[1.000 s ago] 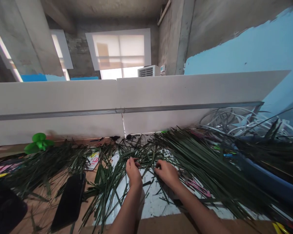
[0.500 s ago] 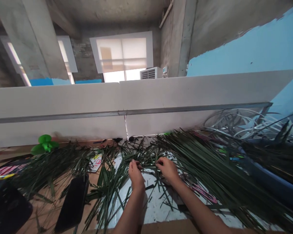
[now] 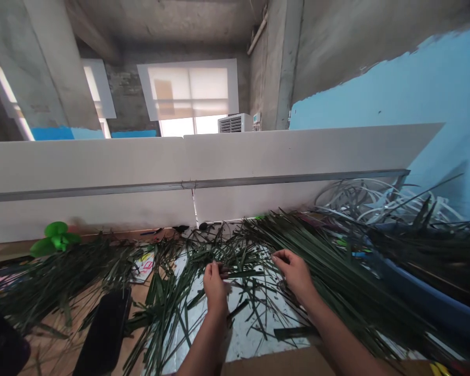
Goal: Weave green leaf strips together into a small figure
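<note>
My left hand [image 3: 215,287] is closed, pinching one end of a short green leaf strip [image 3: 246,273] that points to the right above the white board [image 3: 238,347]. My right hand [image 3: 295,272] is apart from the strip's free end, thumb and forefinger drawn together. Whether anything thin lies between those fingertips is too small to tell. Cut leaf strips [image 3: 164,297] are scattered around and below both hands. Long green leaves [image 3: 317,266] lie in a thick bundle right beside my right hand.
A dark phone [image 3: 104,331] lies at the left. Behind it are more cut leaves [image 3: 74,266] and a green propeller-shaped thing [image 3: 57,239]. A blue tub [image 3: 423,290] with dark leaves stands at the right, near coiled white strips [image 3: 376,201]. A white partition [image 3: 258,201] closes off the back.
My right hand has moved right, away from my left hand. The leaf strip now sticks out free from my left fingers. The whole view has shifted slightly.
</note>
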Demonstrator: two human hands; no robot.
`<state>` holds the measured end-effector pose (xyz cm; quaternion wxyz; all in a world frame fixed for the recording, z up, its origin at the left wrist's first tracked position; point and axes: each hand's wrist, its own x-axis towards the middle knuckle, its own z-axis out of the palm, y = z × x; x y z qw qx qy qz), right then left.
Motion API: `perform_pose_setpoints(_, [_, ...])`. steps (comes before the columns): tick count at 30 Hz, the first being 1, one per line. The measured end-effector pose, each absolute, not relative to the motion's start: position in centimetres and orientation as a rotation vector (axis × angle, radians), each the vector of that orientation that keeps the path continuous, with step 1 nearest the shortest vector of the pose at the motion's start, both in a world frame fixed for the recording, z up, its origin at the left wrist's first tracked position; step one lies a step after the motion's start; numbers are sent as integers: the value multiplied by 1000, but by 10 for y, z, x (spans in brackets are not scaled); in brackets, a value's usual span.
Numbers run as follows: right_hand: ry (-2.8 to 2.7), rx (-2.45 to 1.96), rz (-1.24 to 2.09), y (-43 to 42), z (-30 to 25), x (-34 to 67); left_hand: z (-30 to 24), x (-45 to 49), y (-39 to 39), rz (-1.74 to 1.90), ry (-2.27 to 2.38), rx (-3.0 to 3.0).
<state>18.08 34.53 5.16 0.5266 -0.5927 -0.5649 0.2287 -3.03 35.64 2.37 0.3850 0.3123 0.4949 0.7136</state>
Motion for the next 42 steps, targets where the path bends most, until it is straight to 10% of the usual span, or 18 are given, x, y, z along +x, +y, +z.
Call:
perform_pose_setpoints(14, [-1579,-1284,733,340,7,143,37,30,291,1324,1138,1779])
perform_pose_setpoints(42, [-962,-1145,958,333,44,148,33,-3,339,1521,1056,1305])
